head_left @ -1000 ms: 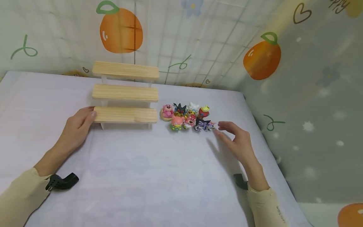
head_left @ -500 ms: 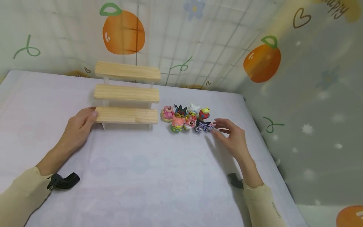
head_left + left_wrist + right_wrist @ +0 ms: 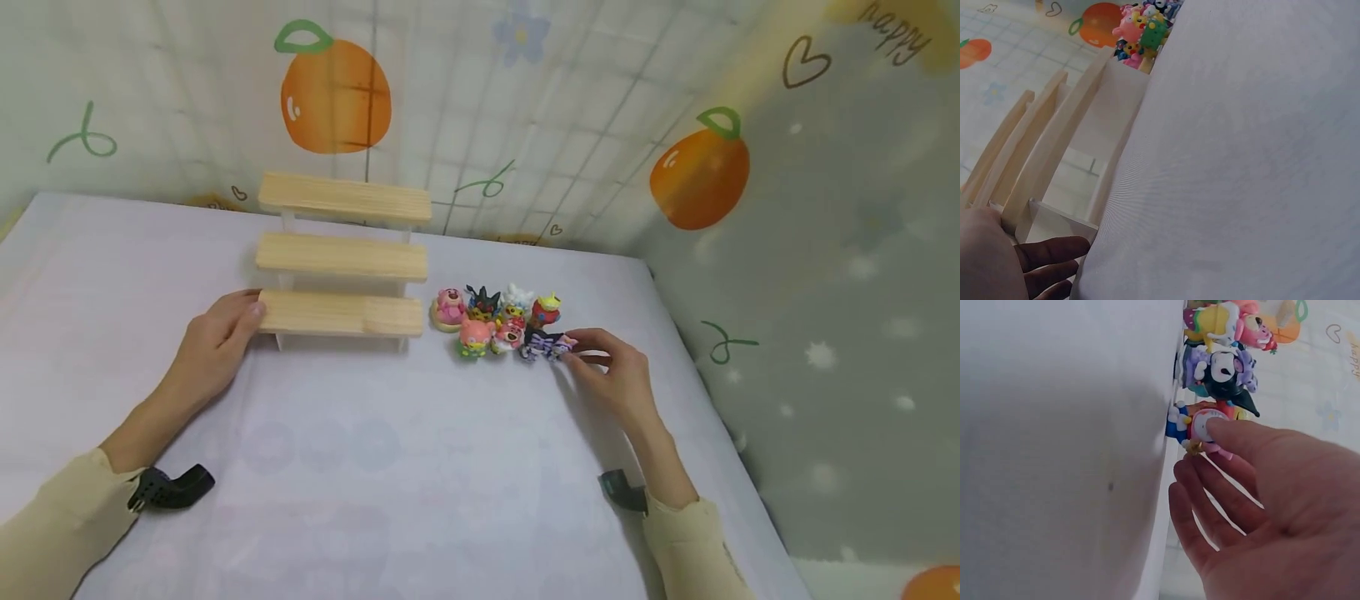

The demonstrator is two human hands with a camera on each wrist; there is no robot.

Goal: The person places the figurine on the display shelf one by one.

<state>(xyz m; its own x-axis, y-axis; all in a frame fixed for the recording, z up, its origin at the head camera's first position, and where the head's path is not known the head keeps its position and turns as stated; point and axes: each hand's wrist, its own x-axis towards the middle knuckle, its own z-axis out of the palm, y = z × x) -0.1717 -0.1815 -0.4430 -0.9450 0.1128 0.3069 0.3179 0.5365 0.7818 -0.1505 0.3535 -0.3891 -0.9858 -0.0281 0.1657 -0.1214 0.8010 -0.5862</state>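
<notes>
My left hand (image 3: pixel 213 346) rests against the left end of a three-tier wooden display stand (image 3: pixel 341 315), at its bottom step. In the left wrist view its fingers (image 3: pixel 1054 251) stretch out straight beside the stand's pale side panel. At the right end of a cluster of small figurines, my right hand (image 3: pixel 611 371) pinches a small white-faced figurine (image 3: pixel 1204 425) between thumb and forefinger. Its other fingers are spread loosely. Beside it stands a black-and-purple figurine (image 3: pixel 1219 369). A pink bear figurine (image 3: pixel 451 307) and a pink-headed figurine (image 3: pixel 476 335) are nearer the stand.
Several other figurines, among them a dark spiky one (image 3: pixel 483 302), a white fluffy one (image 3: pixel 517 302) and a red-and-yellow one (image 3: pixel 547 310), stand close together. A white cloth (image 3: pixel 360 492) covers the table. Printed curtains (image 3: pixel 450 100) hang behind and to the right.
My right hand has moved left to the end figurine, and its thumb and forefinger have closed on it. The left hand stays at the stand. The head view has shifted slightly.
</notes>
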